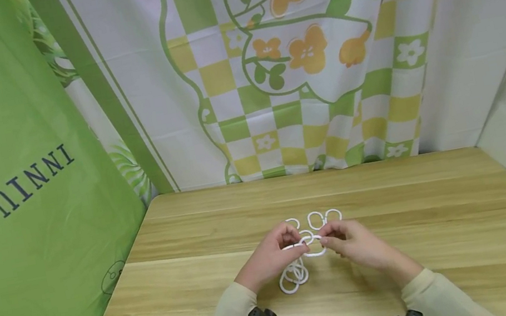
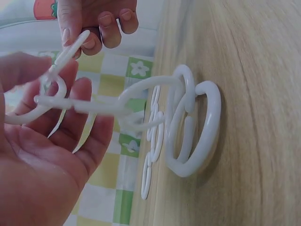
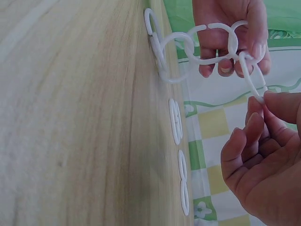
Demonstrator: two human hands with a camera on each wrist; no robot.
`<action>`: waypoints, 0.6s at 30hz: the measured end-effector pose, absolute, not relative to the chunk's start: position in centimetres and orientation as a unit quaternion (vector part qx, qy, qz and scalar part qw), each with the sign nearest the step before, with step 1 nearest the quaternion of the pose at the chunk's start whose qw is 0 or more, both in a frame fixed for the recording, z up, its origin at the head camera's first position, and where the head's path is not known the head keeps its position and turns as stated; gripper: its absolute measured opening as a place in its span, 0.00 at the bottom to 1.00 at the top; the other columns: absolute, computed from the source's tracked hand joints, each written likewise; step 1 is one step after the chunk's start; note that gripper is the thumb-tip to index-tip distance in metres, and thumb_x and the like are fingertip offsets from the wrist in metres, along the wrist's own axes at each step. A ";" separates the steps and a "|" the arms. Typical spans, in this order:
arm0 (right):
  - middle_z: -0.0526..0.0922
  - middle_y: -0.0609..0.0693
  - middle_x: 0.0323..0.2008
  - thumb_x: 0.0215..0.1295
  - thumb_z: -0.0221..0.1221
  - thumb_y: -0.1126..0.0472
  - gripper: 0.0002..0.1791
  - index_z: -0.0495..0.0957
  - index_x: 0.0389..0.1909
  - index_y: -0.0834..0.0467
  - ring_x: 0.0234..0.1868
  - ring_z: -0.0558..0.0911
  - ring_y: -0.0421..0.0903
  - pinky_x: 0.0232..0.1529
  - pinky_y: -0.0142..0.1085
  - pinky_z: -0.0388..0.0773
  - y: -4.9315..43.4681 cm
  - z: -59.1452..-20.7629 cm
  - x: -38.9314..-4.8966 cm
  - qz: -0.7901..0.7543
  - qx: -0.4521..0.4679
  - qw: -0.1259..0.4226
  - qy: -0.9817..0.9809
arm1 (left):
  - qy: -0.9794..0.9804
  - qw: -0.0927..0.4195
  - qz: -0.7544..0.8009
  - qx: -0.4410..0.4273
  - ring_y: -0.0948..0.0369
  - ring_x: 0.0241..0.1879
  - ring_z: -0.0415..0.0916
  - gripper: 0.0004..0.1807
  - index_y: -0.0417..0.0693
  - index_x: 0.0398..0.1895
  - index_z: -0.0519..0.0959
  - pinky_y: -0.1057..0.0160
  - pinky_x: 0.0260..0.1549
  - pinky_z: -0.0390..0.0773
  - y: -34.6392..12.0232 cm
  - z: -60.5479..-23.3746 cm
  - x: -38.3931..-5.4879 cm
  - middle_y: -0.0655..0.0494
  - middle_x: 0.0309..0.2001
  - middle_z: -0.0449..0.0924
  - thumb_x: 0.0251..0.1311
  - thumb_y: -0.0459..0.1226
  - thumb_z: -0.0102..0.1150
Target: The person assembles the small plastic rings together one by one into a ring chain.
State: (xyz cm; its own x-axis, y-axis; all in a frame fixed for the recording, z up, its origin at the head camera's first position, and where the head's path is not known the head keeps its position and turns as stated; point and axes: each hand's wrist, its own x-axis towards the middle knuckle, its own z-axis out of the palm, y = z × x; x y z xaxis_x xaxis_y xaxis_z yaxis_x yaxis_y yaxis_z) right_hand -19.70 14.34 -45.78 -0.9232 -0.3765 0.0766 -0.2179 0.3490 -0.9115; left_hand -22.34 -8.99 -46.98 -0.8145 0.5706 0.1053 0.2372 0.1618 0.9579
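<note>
White plastic chain links are strung together between my two hands. My left hand [image 1: 272, 256] pinches one link between thumb and fingers, its palm turned up in the left wrist view. With thumb and forefinger, my right hand [image 1: 362, 246] pinches the end of the neighbouring link [image 3: 250, 81], which hooks through the chain at the left thumb. From the left hand, a linked chain [image 2: 91, 107] slopes down to the table. Its lower links [image 2: 214, 125] lie heaped there, below the left hand in the head view. The left fingers partly hide the link they hold.
Beyond the hands, two joined white links [image 3: 183, 165] lie flat on the wooden table [image 1: 446, 214], with more links [image 3: 172, 122] beside them. A patterned curtain [image 1: 228, 72] hangs behind the table's far edge. Green fabric [image 1: 45, 245] hangs along the left side.
</note>
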 end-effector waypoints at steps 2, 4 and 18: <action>0.77 0.58 0.31 0.70 0.57 0.60 0.08 0.78 0.42 0.62 0.26 0.73 0.42 0.26 0.32 0.74 14.4 -45.8 -19.7 -0.545 -0.183 0.075 0.815 | 0.759 0.131 0.580 0.264 0.63 0.34 0.77 0.10 0.45 0.43 0.77 0.66 0.33 0.75 -8.8 -47.0 -22.4 0.57 0.34 0.81 0.62 0.37 0.64; 0.77 0.58 0.31 0.70 0.58 0.61 0.07 0.78 0.42 0.62 0.26 0.73 0.41 0.26 0.32 0.74 14.5 -45.9 -19.8 -0.549 -0.184 0.076 0.812 | 0.772 0.117 0.566 0.264 0.64 0.34 0.78 0.10 0.45 0.45 0.79 0.67 0.33 0.76 -8.6 -47.2 -22.6 0.58 0.34 0.81 0.62 0.37 0.64; 0.79 0.54 0.33 0.68 0.60 0.59 0.10 0.78 0.43 0.62 0.30 0.75 0.44 0.28 0.34 0.75 14.2 -46.4 -20.0 -0.540 -0.199 0.087 0.814 | 0.812 0.060 0.524 0.249 0.66 0.38 0.80 0.03 0.48 0.34 0.81 0.64 0.41 0.78 -8.1 -47.0 -22.1 0.63 0.34 0.83 0.60 0.37 0.64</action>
